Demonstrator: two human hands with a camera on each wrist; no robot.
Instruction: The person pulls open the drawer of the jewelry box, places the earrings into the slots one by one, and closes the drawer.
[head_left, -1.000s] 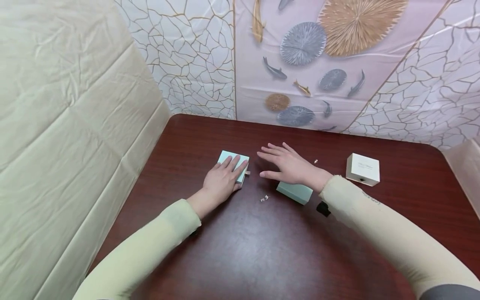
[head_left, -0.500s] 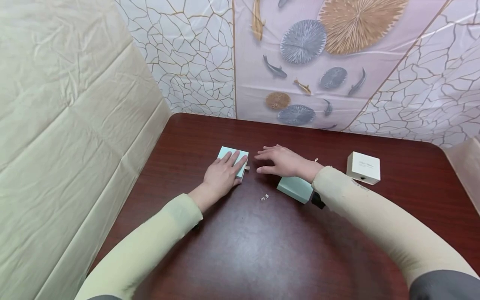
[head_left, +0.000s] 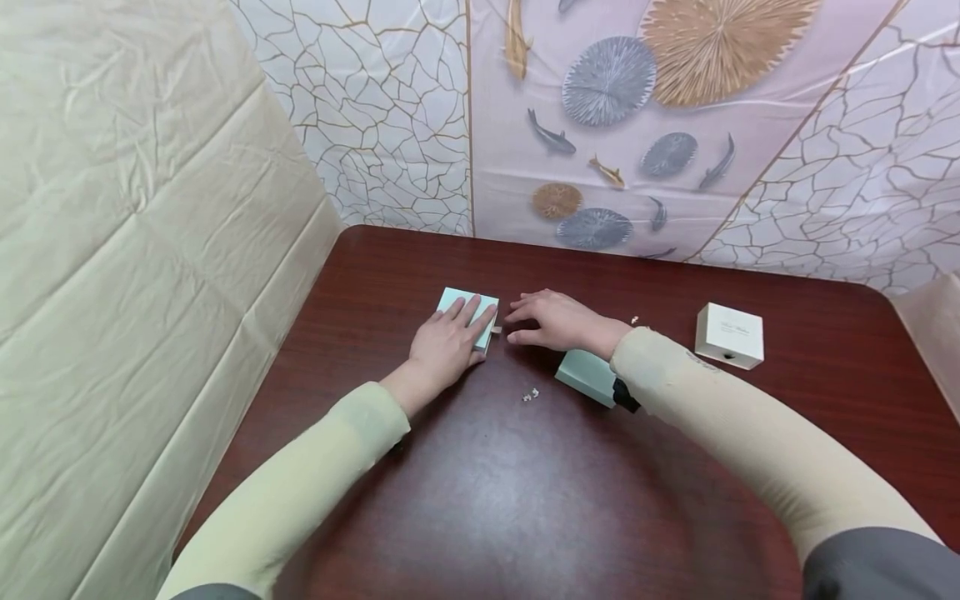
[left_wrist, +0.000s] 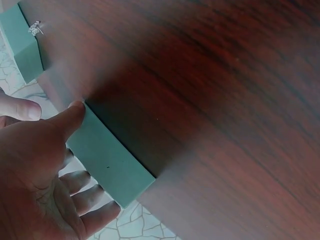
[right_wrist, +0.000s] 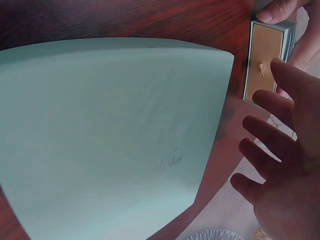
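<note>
A small mint-green drawer box [head_left: 452, 300] lies on the table left of centre. My left hand [head_left: 444, 343] holds it, fingers laid over the top and thumb against the near side. In the right wrist view, its tan drawer front [right_wrist: 265, 42] carries a short ribbon tab [right_wrist: 262, 70]. Just to the right of that tab is my right hand [head_left: 553, 320], fingers relaxed and apart with nothing between them. A second mint-green box [head_left: 587, 379] stands under the right wrist, partly hidden by the hand and sleeve.
Small shiny pieces of jewellery [head_left: 530, 395] lie in front of the boxes. Another tiny piece [head_left: 634, 320] is behind the right wrist. A cream box [head_left: 730, 336] with a dark spot on its front stands farther right. A patterned cloth [head_left: 600, 150] hangs behind the dark red table [head_left: 480, 500].
My left hand and the box under it have slid slightly away from me. My right hand has come down and left toward the ribbon tab, its fingers bending more.
</note>
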